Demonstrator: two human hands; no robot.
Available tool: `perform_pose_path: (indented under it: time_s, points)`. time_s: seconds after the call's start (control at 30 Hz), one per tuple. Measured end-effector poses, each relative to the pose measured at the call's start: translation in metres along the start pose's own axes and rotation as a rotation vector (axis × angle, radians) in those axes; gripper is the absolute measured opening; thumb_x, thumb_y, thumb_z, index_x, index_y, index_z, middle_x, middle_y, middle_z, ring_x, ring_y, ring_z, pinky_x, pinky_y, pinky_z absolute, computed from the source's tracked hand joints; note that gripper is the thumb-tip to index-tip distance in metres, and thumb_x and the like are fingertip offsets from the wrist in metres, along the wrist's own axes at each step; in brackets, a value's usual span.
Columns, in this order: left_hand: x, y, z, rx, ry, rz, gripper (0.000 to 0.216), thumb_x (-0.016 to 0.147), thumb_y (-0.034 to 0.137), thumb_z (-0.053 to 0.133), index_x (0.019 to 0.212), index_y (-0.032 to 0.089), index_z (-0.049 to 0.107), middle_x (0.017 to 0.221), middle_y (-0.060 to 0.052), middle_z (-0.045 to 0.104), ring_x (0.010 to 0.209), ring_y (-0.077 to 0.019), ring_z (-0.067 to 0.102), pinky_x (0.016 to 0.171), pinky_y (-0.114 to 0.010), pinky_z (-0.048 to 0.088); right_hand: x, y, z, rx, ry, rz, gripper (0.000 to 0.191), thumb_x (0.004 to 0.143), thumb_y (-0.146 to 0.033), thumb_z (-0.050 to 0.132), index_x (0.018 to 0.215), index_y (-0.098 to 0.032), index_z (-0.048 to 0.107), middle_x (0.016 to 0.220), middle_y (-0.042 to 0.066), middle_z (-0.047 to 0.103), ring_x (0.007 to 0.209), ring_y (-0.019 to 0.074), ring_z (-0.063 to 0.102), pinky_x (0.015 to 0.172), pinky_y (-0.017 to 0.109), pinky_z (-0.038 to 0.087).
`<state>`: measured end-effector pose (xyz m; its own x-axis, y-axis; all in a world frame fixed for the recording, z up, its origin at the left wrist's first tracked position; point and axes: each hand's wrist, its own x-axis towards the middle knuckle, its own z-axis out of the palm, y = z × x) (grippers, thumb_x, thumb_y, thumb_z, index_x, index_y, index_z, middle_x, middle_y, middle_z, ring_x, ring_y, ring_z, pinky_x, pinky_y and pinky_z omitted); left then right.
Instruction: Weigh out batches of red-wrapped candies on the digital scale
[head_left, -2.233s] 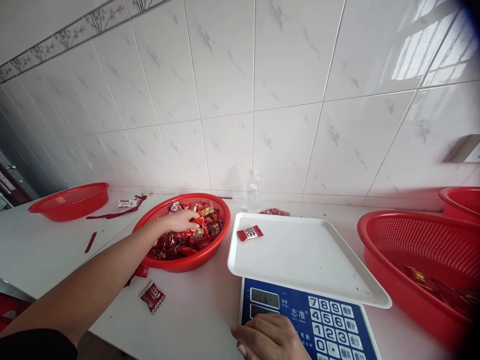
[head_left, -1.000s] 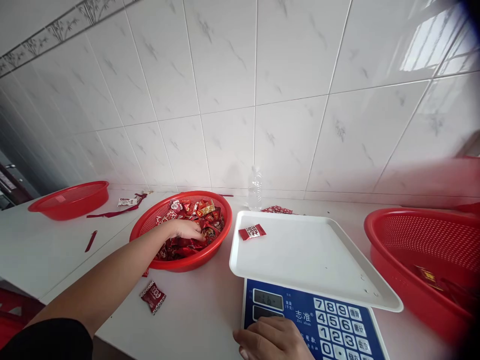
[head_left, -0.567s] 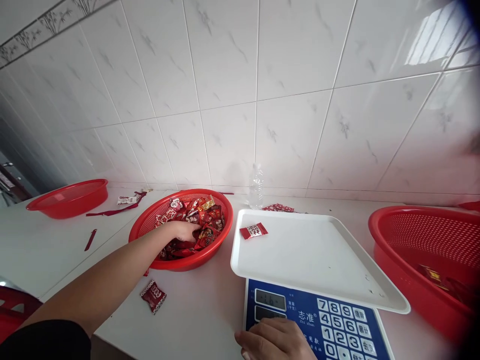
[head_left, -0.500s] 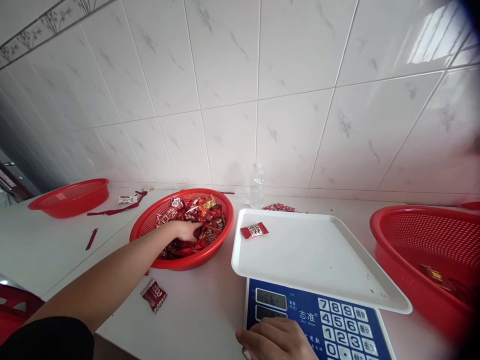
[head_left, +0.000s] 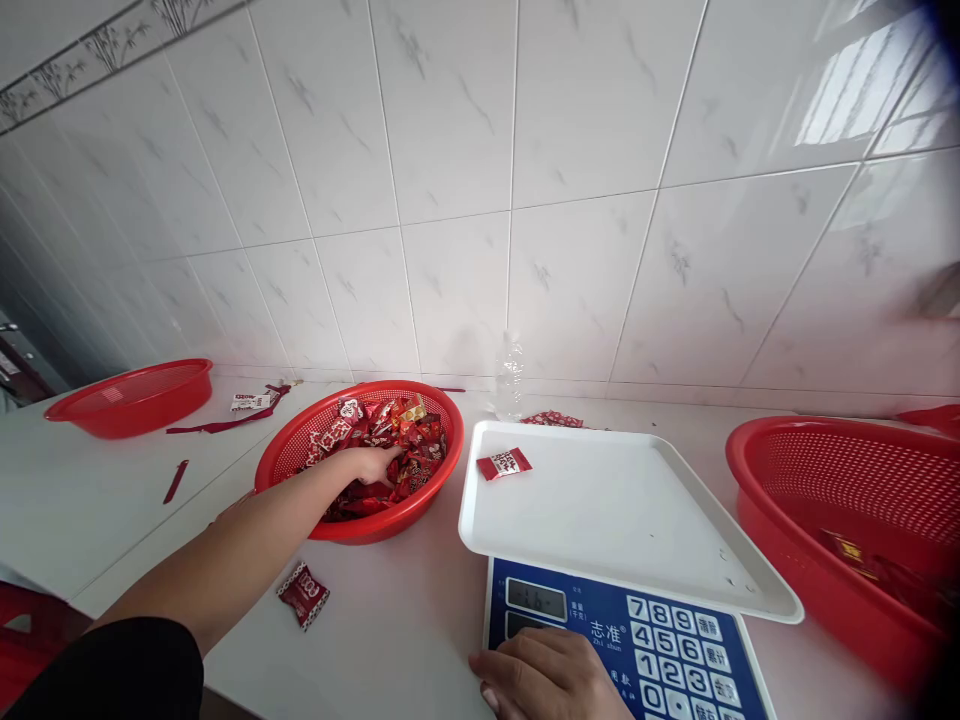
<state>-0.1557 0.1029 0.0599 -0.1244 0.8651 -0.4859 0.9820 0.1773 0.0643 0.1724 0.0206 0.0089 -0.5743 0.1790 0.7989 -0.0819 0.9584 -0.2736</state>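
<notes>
My left hand (head_left: 379, 466) reaches into a red perforated basket (head_left: 274, 440) and touches the wrapped candies (head_left: 420, 470) inside. Its thumb and forefinger stand apart, while the other fingertips are hidden among the wrappers. At the bottom, my right hand (head_left: 551, 675) rests loosely curled on the blue key panel (head_left: 619, 605) of a weighing scale, with nothing visible in it. It covers part of the lower display. The scale's white tray (head_left: 592, 500) carries one red-and-white candy (head_left: 504, 463) near its left corner. A dark red candy (head_left: 304, 596) lies on the table below the basket.
A red basket (head_left: 795, 520) with a few packets stands right of the scale; another (head_left: 135, 410) sits far left. A clear bottle (head_left: 510, 380) and red patterned wrappers (head_left: 553, 419) are by the tiled wall. Red strips (head_left: 225, 424) lie on the table (head_left: 405, 620).
The view has shifted slightly, moving most things a little left in the picture. My left hand stays in the candies and my right hand stays on the scale panel.
</notes>
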Motion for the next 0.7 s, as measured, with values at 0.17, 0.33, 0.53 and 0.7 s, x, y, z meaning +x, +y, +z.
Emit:
perform_pose_path:
  time_s: [0.17,0.33,0.53,0.7]
  points:
    - [-0.001,0.002,0.003,-0.027,0.039,0.011,0.080,0.059,0.032,0.071,0.134,0.019,0.046,0.122,-0.014,0.064,0.099,-0.0297,0.062,0.077,-0.030,0.048,0.000,-0.001,-0.002,-0.017,-0.010,-0.004,0.019,0.096,-0.017,0.044,0.098,-0.014,0.063,0.069,0.004,0.070,0.054,0.0130,0.065,0.049,0.022,0.050]
    - [-0.008,0.007,0.003,-0.106,0.090,0.068,0.029,0.060,0.019,0.064,0.090,0.020,0.065,0.095,-0.005,0.072,0.085,-0.0250,0.064,0.073,-0.028,0.047,0.002,-0.001,-0.003,-0.017,0.007,-0.022,0.019,0.095,-0.016,0.044,0.096,-0.013,0.063,0.069,0.004,0.071,0.054,0.0140,0.066,0.048,0.023,0.051]
    - [-0.026,-0.002,-0.019,-0.264,0.248,0.093,0.011,0.064,0.021,0.061,0.064,0.020,0.050,0.067,0.002,0.056,0.066,-0.0178,0.055,0.059,-0.026,0.039,0.006,-0.002,-0.003,-0.016,0.023,-0.042,0.022,0.097,-0.018,0.042,0.094,-0.012,0.063,0.067,0.005,0.070,0.051,0.0141,0.065,0.045,0.023,0.049]
    - [-0.045,-0.011,-0.040,-0.455,0.376,0.094,0.026,0.064,0.035,0.068,0.064,0.020,0.048,0.071,0.003,0.053,0.069,-0.0162,0.052,0.060,-0.024,0.038,0.005,-0.004,-0.002,-0.016,0.025,-0.038,0.021,0.096,-0.017,0.042,0.095,-0.013,0.063,0.068,0.004,0.070,0.053,0.0137,0.065,0.047,0.023,0.049]
